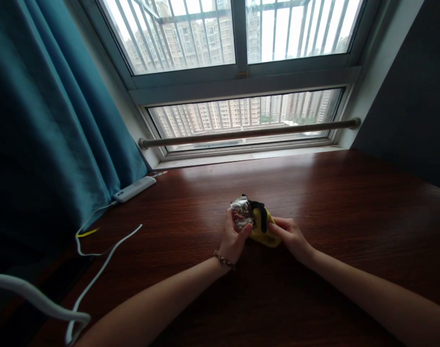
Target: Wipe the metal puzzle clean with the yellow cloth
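Over the wooden table, both hands meet at a yellow object with black parts (269,238), whose kind I cannot make out. A shiny, clear or silvery piece with reddish-brown patches (240,212) sits at its left end. I cannot tell whether the two are joined. My left hand (235,237), with a beaded bracelet (224,260) at the wrist, is closed around the shiny piece, thumb on the near side. With its thumb and fingers, my right hand (290,237) pinches the right edge of the yellow object. A black curved strip (262,219) runs over the top of it.
The dark reddish table (191,193) reaches back to a window with a horizontal rail (249,135). At left are a blue curtain (86,111), a white power strip (135,189), white cables (97,274) and a yellow strip (88,233). A dark wall (411,106) stands at right.
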Available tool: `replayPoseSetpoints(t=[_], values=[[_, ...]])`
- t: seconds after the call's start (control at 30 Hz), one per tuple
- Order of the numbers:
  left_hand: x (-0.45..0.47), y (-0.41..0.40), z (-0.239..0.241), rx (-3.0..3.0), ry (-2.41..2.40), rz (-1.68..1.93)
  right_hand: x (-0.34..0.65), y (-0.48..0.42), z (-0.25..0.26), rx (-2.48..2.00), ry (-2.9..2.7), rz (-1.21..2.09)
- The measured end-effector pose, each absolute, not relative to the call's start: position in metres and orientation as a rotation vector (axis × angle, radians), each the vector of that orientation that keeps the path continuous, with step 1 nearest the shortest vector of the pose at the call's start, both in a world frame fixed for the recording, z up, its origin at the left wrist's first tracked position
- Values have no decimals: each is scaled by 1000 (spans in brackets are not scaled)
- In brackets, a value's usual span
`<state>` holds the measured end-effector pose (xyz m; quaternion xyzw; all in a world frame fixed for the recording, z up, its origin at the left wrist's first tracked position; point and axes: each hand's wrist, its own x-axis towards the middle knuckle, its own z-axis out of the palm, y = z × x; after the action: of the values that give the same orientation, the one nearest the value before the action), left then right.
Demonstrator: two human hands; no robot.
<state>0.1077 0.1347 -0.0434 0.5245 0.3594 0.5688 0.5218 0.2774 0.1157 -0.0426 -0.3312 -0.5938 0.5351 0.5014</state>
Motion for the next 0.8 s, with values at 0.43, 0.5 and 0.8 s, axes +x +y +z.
replayPoseSetpoints(t=[0.43, 0.5, 0.8], values=[[107, 150, -52, 1408, 1039, 1398, 268, 123, -44, -588, -822, 1888], [109, 143, -49, 1518, 948, 1397, 268, 122, -45, -567, -823, 1935], [109, 144, -51, 1735, 904, 1495, 274, 125, -49, -583, -740, 1886]])
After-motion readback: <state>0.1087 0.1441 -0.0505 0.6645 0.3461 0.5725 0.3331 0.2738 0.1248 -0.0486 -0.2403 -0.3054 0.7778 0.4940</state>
